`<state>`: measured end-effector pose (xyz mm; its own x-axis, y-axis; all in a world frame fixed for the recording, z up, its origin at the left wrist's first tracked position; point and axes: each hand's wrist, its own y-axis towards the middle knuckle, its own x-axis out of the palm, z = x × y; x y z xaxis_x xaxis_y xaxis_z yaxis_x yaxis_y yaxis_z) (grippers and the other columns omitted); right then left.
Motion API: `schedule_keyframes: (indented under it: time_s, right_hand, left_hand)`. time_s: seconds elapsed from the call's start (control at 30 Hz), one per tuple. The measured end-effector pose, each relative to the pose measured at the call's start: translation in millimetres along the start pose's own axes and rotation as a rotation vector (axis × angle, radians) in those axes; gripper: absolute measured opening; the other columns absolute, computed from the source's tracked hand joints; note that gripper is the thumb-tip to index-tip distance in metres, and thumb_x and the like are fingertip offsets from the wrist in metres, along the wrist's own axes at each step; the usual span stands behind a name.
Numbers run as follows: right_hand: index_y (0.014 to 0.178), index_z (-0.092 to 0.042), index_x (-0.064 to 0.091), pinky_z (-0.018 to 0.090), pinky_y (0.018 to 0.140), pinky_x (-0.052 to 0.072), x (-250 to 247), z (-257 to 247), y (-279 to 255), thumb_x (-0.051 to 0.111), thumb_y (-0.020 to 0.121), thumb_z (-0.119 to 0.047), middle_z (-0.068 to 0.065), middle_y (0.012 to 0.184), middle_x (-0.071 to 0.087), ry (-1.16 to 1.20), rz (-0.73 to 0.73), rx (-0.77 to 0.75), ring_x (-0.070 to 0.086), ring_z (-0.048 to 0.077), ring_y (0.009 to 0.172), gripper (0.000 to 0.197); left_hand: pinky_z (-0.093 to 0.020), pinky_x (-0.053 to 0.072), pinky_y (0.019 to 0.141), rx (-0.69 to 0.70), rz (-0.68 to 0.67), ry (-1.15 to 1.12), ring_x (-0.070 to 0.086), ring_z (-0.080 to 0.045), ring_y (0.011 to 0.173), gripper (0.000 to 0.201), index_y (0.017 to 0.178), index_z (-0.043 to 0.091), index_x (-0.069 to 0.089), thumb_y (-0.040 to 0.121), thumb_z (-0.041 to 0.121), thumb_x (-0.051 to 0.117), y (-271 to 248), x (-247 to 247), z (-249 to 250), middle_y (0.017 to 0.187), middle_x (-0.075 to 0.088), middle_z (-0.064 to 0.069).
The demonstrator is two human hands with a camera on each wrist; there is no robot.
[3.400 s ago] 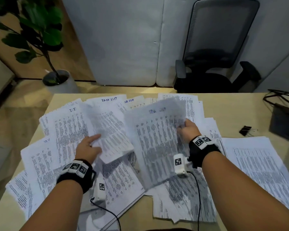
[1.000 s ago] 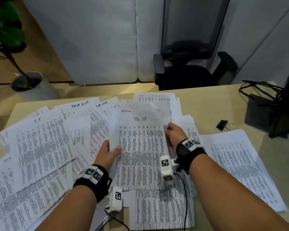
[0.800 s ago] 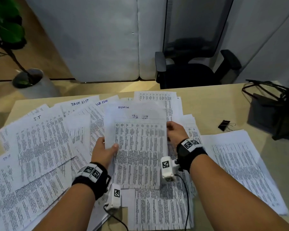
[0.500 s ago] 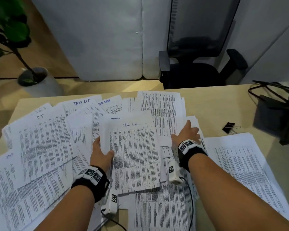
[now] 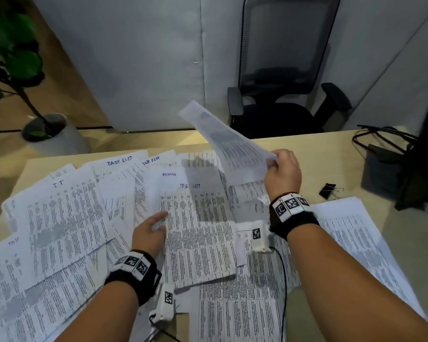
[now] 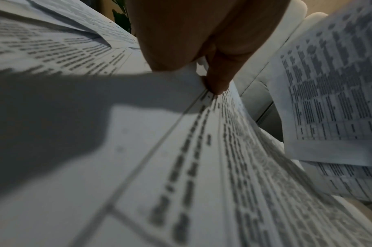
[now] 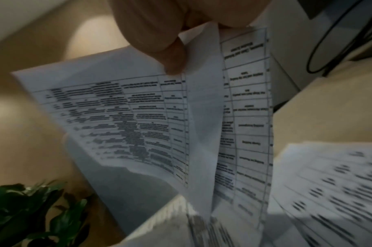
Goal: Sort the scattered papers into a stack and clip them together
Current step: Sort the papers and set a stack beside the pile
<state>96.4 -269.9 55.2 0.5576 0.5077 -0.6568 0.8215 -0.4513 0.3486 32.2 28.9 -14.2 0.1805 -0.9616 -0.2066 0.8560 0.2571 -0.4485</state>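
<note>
Printed sheets lie scattered across the wooden table. In the middle lies a small stack topped by a "Task List" sheet. My left hand pinches that stack's left edge between thumb and finger; the left wrist view shows the fingertips closed on the paper edge. My right hand pinches a lifted sheet by its corner, and it curls up above the table's far side. In the right wrist view the thumb presses on that sheet. A black binder clip lies right of my right hand.
More sheets marked "IT" spread to the left, and another pile lies at the right. A dark box with cables stands at the table's right edge. An office chair and a potted plant stand beyond the table.
My right hand let go of the centre stack, reached to the sheets beyond it and lifted one into the air. My left hand stayed at the stack's left edge.
</note>
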Motion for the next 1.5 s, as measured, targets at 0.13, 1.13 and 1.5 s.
schedule_keyframes:
  time_s: [0.13, 1.13, 1.5]
  right_hand:
    - [0.093, -0.013, 0.061, 0.021, 0.069, 0.037, -20, -27, 1, 0.053, 0.085, -0.003, 0.001, 0.091, 0.062, 0.139, -0.015, 0.005, 0.055, 0.017, 0.082, 0.015]
    - [0.095, -0.015, 0.060, 0.033, 0.083, 0.051, 4, 34, -116, 0.052, 0.089, -0.005, 0.009, 0.113, 0.056, -0.085, -0.616, 0.396, 0.060, 0.023, 0.093, 0.013]
    - [0.131, -0.012, 0.032, 0.040, 0.084, 0.052, -41, -31, -47, 0.051, 0.078, 0.023, 0.013, 0.110, 0.058, 0.907, -0.399, 0.457, 0.059, 0.027, 0.103, 0.066]
  left_hand:
    - [-0.004, 0.044, 0.066, -0.021, -0.060, 0.001, 0.054, 0.011, 0.068, 0.048, 0.115, 0.026, 0.067, 0.089, -0.010, 0.049, -7, 6, 9, 0.138, 0.052, 0.000]
    - [-0.033, 0.020, 0.113, 0.221, -0.038, 0.196, 0.020, -0.019, 0.145, 0.091, 0.152, 0.038, 0.009, 0.088, -0.007, 0.057, -35, 11, 13, 0.160, 0.017, 0.002]
    - [-0.044, 0.051, 0.094, 0.467, -0.167, -0.231, 0.060, -0.015, 0.111, 0.054, 0.126, 0.021, 0.053, 0.085, -0.014, 0.048, -61, 7, 100, 0.121, 0.064, 0.000]
